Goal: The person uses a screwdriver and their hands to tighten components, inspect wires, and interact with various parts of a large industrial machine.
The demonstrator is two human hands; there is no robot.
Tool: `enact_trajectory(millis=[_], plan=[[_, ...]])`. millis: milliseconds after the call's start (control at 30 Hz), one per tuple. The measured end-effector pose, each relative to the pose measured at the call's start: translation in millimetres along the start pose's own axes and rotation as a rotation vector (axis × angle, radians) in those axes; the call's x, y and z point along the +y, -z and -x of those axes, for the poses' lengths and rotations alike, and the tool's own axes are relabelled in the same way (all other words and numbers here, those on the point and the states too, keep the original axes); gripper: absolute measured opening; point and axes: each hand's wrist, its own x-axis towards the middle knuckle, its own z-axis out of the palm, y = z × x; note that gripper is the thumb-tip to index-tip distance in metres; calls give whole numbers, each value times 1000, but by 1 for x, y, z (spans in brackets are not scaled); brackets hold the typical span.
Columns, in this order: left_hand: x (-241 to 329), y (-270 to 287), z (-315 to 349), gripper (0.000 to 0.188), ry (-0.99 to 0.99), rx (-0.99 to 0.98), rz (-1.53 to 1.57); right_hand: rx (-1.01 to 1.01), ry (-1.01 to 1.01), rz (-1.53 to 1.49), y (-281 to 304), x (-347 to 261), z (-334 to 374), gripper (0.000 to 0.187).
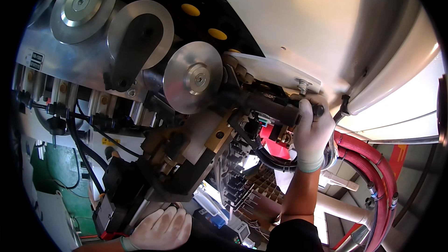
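Observation:
My right hand (313,128), in a white glove, reaches up under the pale machine cover. Its thumb and fingers close round a black rod-like part with a rounded end (318,110). A thick dark cylinder (270,106) runs leftward from beside the thumb; a bolt (303,85) sits just above the hand. Low at the left, my gloved left hand (161,228) lies against the bottom of a black machine unit (123,184), near a slanted metal rod (140,212). Its fingers are bent and pressed together; whatever they grip is hidden.
Three large metal discs (192,77) line the machine's upper left. Black cables (84,144) hang below them. Ribbed red hoses (368,163) curve down at the right. The pale curved cover (303,18) overhangs the work, and a brass-coloured block (219,134) stands between the hands.

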Motion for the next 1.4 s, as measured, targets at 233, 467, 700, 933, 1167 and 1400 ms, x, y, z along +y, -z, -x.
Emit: enact_trajectory(millis=[233,467,700,933,1167,1400], plan=[[-2,0,3,11,16,32,59,40,90,164,0,-17,-2,17],[-6,-8,10,7,-89,88,-18,-46,102,244,6,-29,-6,9],[-7,-10,13,6,-101,95,-7,-71,112,271,9,-43,-13,6],[-9,-14,11,11,-121,127,-41,19,176,165,9,-32,-5,7],[0,-16,11,17,-1,92,29,39,203,73,20,-28,0,15],[4,-10,12,15,46,16,91,-46,129,-42,12,-15,1,15]])
